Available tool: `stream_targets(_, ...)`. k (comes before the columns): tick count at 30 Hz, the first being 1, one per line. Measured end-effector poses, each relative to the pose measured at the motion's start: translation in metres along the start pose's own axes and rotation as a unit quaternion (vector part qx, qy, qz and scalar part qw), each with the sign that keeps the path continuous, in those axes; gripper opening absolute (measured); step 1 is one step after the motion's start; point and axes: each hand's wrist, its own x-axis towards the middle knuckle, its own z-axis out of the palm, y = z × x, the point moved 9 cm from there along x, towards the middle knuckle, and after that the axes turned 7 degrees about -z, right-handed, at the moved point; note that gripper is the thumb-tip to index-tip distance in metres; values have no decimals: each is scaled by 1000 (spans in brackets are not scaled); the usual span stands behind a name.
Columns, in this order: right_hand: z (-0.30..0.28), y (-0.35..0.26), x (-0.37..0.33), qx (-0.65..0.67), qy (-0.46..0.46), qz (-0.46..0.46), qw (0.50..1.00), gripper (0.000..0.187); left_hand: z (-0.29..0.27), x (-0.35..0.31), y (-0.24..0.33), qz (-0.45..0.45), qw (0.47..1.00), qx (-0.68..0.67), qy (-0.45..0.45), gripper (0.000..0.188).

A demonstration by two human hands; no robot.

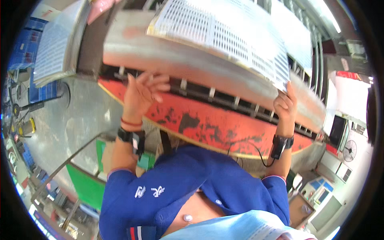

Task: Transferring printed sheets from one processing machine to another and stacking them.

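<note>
Slotted sheet (230,38) is lying across the upper middle of the head view, pale and carrying rows of small dark openings, its lower edge slanting down toward the right above a grey metal beam (130,52) of a machine. The person's hands are working well apart from each other. The right hand (285,105) is closing on the sheet's lower right corner, one digit pointing up along it and the other fingers curling in; blur is hiding the exact contact. The left hand (145,91) is holding nothing, its fingers spreading open in front of the beam, below the sheet's left corner and apart from it. Beneath the beam, a dark gap with small pale blocks (183,84) is running lengthwise, and below that a red machine front (216,120) is showing patches of worn paint. A wrist device (137,143) is sitting on the left forearm, and another (279,146) on the right is trailing a black cable (262,157). A stack of pale sheets (58,46) is standing at the far left, while another pale sheet (298,36) is resting behind the slotted one at right.
</note>
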Motion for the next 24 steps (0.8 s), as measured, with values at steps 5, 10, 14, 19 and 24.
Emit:
stream_targets(5,-100,2,-109,-180,225,-97,953,13,-2,-6,-37,-100,988,100,64,64)
stream_targets(10,-138,1,-117,-233,226,-95,941,18,-3,0,-68,-139,970,173,96,34)
stream_targets(14,-143,-28,-114,-385,221,-132,886,21,-2,-3,-76,-124,952,240,143,34)
stream_targets(19,-140,-46,-111,-484,177,-121,848,22,5,-10,-78,-122,942,276,148,36)
stream_targets(24,-142,-56,-108,-542,156,-113,818,22,11,-13,-77,-101,936,302,148,37)
